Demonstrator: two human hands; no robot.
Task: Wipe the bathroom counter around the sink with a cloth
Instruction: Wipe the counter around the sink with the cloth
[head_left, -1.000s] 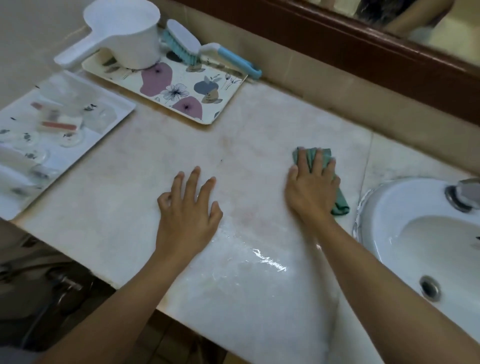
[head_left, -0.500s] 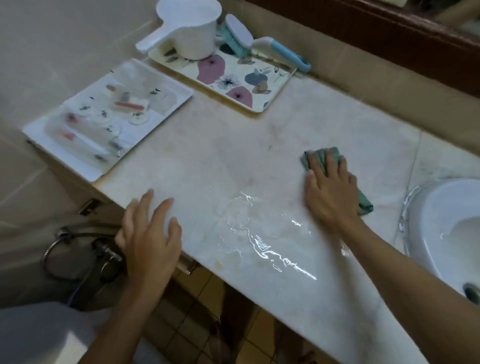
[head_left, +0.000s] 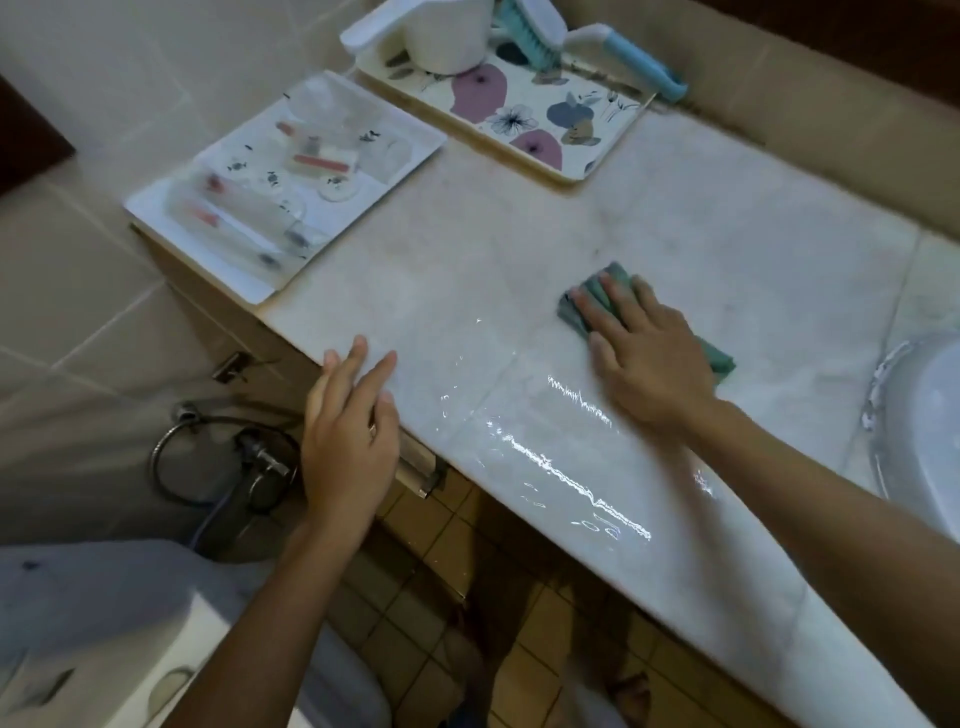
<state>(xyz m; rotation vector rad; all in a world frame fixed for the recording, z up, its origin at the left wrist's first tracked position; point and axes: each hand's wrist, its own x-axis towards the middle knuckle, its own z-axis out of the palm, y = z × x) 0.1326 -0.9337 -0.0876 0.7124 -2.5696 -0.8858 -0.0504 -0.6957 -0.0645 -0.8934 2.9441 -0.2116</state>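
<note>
A pale marble counter (head_left: 701, 249) runs from the left wall to a white sink (head_left: 924, 421) at the right edge. My right hand (head_left: 644, 353) lies flat on a folded green cloth (head_left: 722, 358), pressing it onto the counter left of the sink. Most of the cloth is hidden under the palm and fingers. A wet, shiny streak (head_left: 561, 462) lies on the marble near the front edge. My left hand (head_left: 350, 436) hovers at the counter's front edge, fingers apart, holding nothing.
A flowered tray (head_left: 524, 130) at the back holds a white scoop (head_left: 436, 36) and a blue-handled brush (head_left: 587, 47). A white tray (head_left: 280, 192) of clear items sits at the left end. Below are a hose valve (head_left: 260, 462), a toilet (head_left: 130, 634) and floor tiles.
My left hand has left the counter top and drawn back to the front edge. My right hand has slid the cloth left, away from the sink. The view has swung left.
</note>
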